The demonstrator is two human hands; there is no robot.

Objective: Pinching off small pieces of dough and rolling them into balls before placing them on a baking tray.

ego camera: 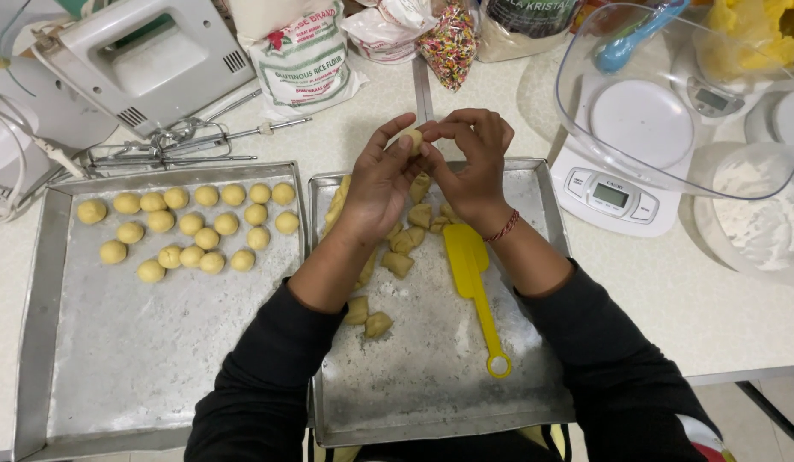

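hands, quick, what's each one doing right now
Left hand: fingers curled around a small piece of dough, held above the right-hand tray.
Right hand: fingertips pinched shut on the same piece of dough.

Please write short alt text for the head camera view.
Both hands, left hand and right hand, pinch a small dough piece above a floured metal tray holding cut dough chunks and a yellow spatula. Another tray alongside holds rolled dough balls.

Both forearms in dark sleeves rising from the bottom edge, left hand (380,175) and right hand (474,162) meeting at upper centre, fingertips pinched together, red thread on right wrist
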